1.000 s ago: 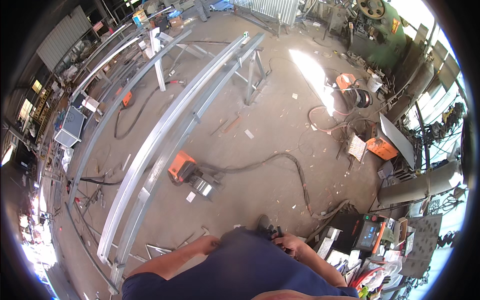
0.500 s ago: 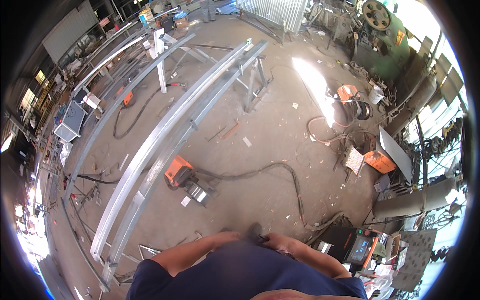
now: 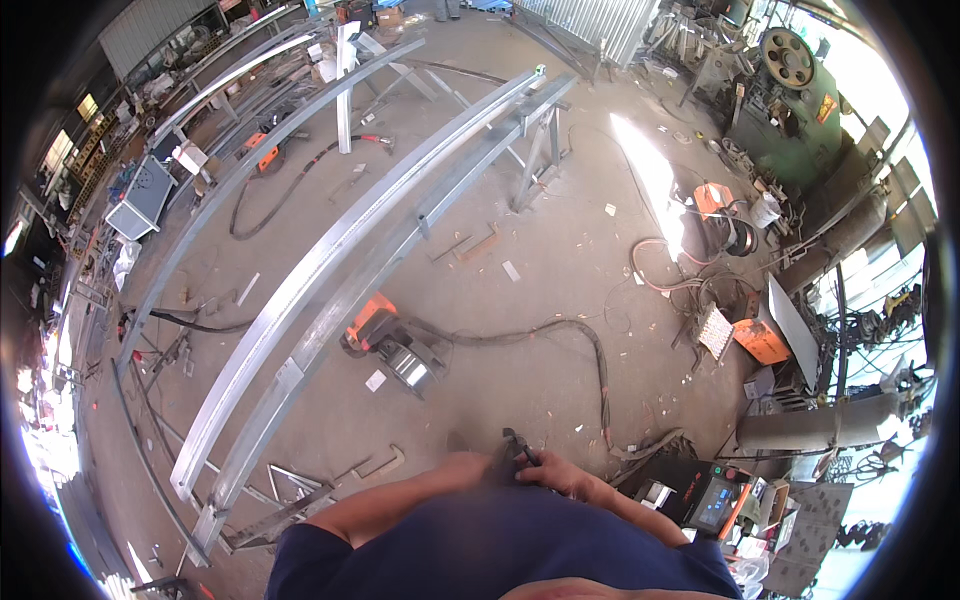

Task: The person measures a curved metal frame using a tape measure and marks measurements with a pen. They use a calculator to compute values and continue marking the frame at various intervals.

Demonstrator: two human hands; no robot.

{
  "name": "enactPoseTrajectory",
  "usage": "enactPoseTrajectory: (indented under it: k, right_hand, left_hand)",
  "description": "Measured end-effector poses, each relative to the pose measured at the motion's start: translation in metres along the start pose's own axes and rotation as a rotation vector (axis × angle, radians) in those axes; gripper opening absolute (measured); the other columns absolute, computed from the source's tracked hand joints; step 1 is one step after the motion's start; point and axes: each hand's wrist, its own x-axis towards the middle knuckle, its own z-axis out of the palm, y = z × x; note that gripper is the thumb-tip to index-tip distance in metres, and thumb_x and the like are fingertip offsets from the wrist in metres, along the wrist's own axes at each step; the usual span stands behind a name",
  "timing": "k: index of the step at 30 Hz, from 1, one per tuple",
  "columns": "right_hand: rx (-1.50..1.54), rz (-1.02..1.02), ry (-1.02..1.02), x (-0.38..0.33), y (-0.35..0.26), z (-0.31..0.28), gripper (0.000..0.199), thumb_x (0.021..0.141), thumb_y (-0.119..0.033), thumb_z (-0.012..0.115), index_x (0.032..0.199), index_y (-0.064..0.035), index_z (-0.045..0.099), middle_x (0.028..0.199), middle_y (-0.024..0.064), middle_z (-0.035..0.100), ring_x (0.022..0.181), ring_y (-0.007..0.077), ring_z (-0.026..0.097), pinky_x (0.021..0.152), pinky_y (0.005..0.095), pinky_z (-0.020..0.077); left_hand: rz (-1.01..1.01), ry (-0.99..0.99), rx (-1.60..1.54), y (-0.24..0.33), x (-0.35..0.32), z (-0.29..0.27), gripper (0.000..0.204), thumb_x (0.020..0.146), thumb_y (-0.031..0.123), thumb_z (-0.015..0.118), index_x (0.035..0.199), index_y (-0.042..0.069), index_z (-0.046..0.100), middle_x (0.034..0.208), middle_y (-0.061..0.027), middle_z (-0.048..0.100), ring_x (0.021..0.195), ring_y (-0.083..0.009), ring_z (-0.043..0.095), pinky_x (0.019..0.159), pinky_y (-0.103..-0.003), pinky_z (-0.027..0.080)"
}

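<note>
Both hands are close together in front of my chest, at the lower middle of the head view. My right hand (image 3: 546, 473) is closed, its fingers bent round a small dark thing (image 3: 513, 447) whose kind I cannot make out. My left hand (image 3: 474, 466) is on the other side of that dark thing, close against it. Its fingers are smeared and partly hidden, so their grip does not show. Dark blue cloth of my shirt (image 3: 500, 530) covers the area just below the hands.
Long metal beams (image 3: 330, 225) rest on trestles at left. An orange wire feeder (image 3: 372, 322) with a wire spool sits on the floor, its dark cable (image 3: 560, 325) running right. A machine with a screen (image 3: 712, 505) stands lower right; a green machine (image 3: 785, 130) stands far right.
My view has shifted, so the beams and floor items sit a little differently in the picture. The dark thing shows higher above my shirt, and both hands remain close together.
</note>
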Motion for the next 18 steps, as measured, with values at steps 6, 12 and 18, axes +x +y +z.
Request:
enactPoseTrajectory:
  k: [6,12,18]
  right_hand:
    - [-0.293,-0.033,-0.125,0.049,-0.038,0.041,0.050,0.097,-0.040,0.069,0.132,-0.0043,0.068,0.112,0.0131,0.074,0.101,0.0242,0.071,0.091,0.0391,0.0547]
    - [-1.180,0.197,0.135,0.095,-0.067,0.088,0.040,0.090,-0.032,0.069,0.123,-0.0089,0.069,0.118,0.0211,0.073,0.114,0.0370,0.070,0.091,0.0480,0.0552]
    - [-1.375,-0.143,0.143,0.121,-0.068,0.100,0.039,0.090,-0.035,0.071,0.121,-0.0105,0.069,0.115,0.0181,0.073,0.113,0.0379,0.070,0.091,0.0483,0.0552]
  left_hand:
    - [-0.068,0.096,-0.259,-0.042,-0.021,-0.026,0.041,0.084,0.020,0.067,0.123,0.009,0.071,0.120,-0.0221,0.072,0.114,-0.0442,0.066,0.094,-0.050,0.053]
    - [-0.023,-0.054,-0.632,-0.063,-0.052,-0.057,0.051,0.083,0.024,0.070,0.129,0.001,0.066,0.123,-0.0239,0.071,0.115,-0.0355,0.069,0.097,-0.045,0.053]
    - [-0.111,0.075,-0.400,-0.068,-0.074,-0.060,0.054,0.085,0.022,0.069,0.134,0.002,0.062,0.132,-0.0251,0.067,0.123,-0.0401,0.064,0.102,-0.047,0.051]
